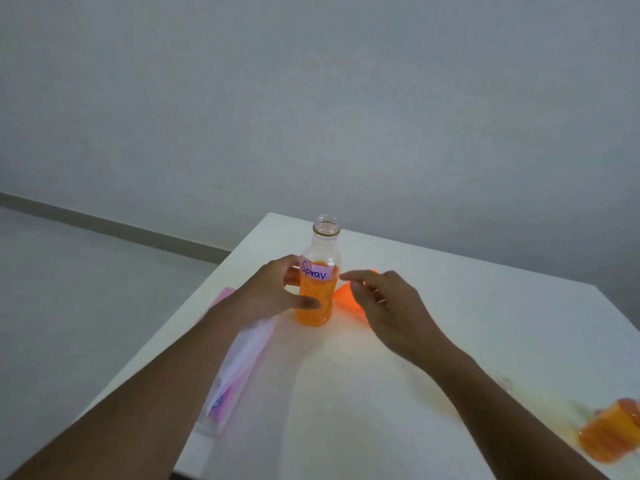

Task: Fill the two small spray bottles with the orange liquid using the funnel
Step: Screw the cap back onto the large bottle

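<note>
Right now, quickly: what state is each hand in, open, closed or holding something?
Left hand: grip closed round the labelled bottle of orange liquid.
Right hand: open, fingers relaxed, holding nothing, beside the orange funnel.

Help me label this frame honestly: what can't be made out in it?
Orange funnel: head view, mostly hidden behind the right hand and the big bottle.
Orange object at lower right: motion-blurred, cut by the frame edge; identity unclear.
Pink and white packet: partly under the left forearm; print unreadable.
Small clear item by the right forearm: too small, blurred.
</note>
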{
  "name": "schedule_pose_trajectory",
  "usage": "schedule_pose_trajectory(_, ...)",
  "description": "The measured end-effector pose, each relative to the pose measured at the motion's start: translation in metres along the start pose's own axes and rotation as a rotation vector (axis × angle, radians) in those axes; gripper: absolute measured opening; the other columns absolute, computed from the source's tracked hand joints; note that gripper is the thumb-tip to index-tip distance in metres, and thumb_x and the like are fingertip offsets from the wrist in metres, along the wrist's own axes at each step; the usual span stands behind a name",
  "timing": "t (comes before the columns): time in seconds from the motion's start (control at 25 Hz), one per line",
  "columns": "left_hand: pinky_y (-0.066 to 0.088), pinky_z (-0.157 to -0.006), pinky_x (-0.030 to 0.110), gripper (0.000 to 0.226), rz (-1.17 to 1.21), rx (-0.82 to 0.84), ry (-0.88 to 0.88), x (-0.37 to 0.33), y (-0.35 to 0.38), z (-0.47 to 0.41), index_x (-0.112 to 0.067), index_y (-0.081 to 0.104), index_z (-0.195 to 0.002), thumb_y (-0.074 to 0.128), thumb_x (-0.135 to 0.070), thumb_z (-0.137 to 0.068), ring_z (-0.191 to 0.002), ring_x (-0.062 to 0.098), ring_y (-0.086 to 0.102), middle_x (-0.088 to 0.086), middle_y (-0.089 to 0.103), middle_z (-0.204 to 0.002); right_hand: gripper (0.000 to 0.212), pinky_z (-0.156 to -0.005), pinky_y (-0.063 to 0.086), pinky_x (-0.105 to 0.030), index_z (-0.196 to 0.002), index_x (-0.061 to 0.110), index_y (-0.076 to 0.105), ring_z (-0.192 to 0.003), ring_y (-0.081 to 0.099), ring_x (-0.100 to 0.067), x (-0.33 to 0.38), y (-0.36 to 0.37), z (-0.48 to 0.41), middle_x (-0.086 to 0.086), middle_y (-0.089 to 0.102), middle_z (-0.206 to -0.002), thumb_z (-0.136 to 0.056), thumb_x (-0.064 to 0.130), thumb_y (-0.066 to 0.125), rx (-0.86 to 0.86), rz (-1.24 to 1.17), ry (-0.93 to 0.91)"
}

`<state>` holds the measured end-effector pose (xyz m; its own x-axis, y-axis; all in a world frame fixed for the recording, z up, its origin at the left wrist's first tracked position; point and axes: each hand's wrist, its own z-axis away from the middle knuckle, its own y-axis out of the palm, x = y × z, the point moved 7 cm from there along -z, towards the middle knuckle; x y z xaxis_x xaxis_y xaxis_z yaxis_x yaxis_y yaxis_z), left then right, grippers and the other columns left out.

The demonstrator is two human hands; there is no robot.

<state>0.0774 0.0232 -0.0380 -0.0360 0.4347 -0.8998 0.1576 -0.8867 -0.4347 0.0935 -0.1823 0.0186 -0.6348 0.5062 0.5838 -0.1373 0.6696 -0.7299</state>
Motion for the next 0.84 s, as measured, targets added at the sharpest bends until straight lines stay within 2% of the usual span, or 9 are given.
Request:
schedule_pose_trajectory(0.08,0.055,-0.093,0.034,0.069,0.015,-0.01,-0.005,0.003,0.002,-0.001,-0.026,0.059,-0.122,0.093,-0.025,-0.062,-0.103,0.005,0.067,-0.01,0.071,-0.112,0.01,-0.078,0.059,-0.036,-0.106,0.031,0.068,-0.08,0.068,-0.013,0.02,-0.034,-0.025,0.006,0.07,-0.082,-0.1,0.03,0.061,-0.169,-0.291,0.011)
schedule_pose_trajectory(0.16,0.055,-0.089,0.028,0.069,-0.011,-0.022,0.006,0.005,0.003,-0.001,-0.028,0.056,-0.123,0.092,-0.031,-0.063,-0.102,0.004,0.067,-0.012,0.07,-0.113,0.014,-0.073,0.061,-0.032,-0.095,0.023,0.066,-0.076,0.072,-0.014,0.04,-0.054,-0.047,0.004,0.075,-0.083,-0.09,0.033,0.075,-0.253,-0.412,-0.013)
schedule_pose_trajectory(0.24,0.054,-0.086,0.025,0.069,-0.04,-0.039,0.01,0.007,0.002,-0.002,-0.031,0.054,-0.122,0.091,-0.035,-0.064,-0.103,0.005,0.066,-0.013,0.068,-0.113,0.025,-0.07,0.059,-0.021,-0.089,0.018,0.068,-0.075,0.072,-0.009,0.053,-0.054,-0.066,0.004,0.075,-0.084,-0.079,0.033,0.085,-0.225,-0.323,-0.05)
schedule_pose_trajectory(0.32,0.055,-0.087,0.027,0.071,-0.067,-0.05,0.012,0.007,0.003,-0.002,-0.033,0.053,-0.123,0.09,-0.039,-0.063,-0.104,0.008,0.065,-0.013,0.066,-0.115,0.025,-0.072,0.058,-0.018,-0.091,0.015,0.071,-0.08,0.072,-0.006,0.055,-0.044,-0.08,0.007,0.076,-0.09,-0.077,0.029,0.088,-0.118,-0.199,-0.053)
schedule_pose_trajectory(0.44,0.056,-0.092,0.034,0.075,-0.098,-0.059,0.022,0.008,0.004,-0.002,-0.031,0.054,-0.125,0.088,-0.048,-0.06,-0.105,0.011,0.065,-0.012,0.067,-0.116,0.032,-0.079,0.054,-0.017,-0.113,0.018,0.071,-0.094,0.069,-0.004,0.052,-0.031,-0.092,0.008,0.073,-0.105,-0.083,0.015,0.082,0.055,-0.143,-0.069)
schedule_pose_trajectory(0.56,0.057,-0.092,0.037,0.082,-0.148,-0.078,0.028,0.007,0.003,-0.002,-0.03,0.055,-0.127,0.082,-0.059,-0.054,-0.103,0.012,0.067,-0.012,0.068,-0.115,0.047,-0.087,0.052,-0.017,-0.131,0.017,0.066,-0.107,0.064,-0.009,0.063,-0.028,-0.1,0.002,0.07,-0.124,-0.089,-0.004,0.069,0.179,0.07,-0.173)
schedule_pose_trajectory(0.68,0.057,-0.092,0.038,0.084,-0.18,-0.094,0.016,0.006,0.004,-0.003,-0.027,0.055,-0.13,0.082,-0.057,-0.057,-0.104,0.014,0.066,-0.008,0.068,-0.118,0.064,-0.096,0.055,-0.03,-0.132,0.017,0.067,-0.115,0.064,-0.015,0.081,-0.028,-0.103,-0.001,0.07,-0.128,-0.082,-0.021,0.056,0.296,0.302,-0.284)
schedule_pose_trajectory(0.76,0.057,-0.092,0.037,0.08,-0.184,-0.096,0.005,0.007,0.004,-0.004,-0.025,0.056,-0.13,0.085,-0.052,-0.06,-0.103,0.014,0.066,-0.007,0.068,-0.119,0.051,-0.091,0.058,-0.033,-0.127,0.016,0.07,-0.109,0.067,-0.017,0.088,-0.029,-0.107,-0.001,0.072,-0.121,-0.085,-0.013,0.061,0.353,0.4,-0.311)
schedule_pose_trajectory(0.84,0.057,-0.091,0.035,0.078,-0.169,-0.098,0.001,0.008,0.003,-0.004,-0.025,0.058,-0.128,0.086,-0.051,-0.059,-0.101,0.01,0.067,-0.008,0.069,-0.116,0.017,-0.074,0.059,-0.034,-0.103,0.011,0.076,-0.083,0.071,-0.018,0.091,-0.029,-0.111,-0.004,0.076,-0.094,-0.093,0.024,0.07,0.342,0.486,-0.266)
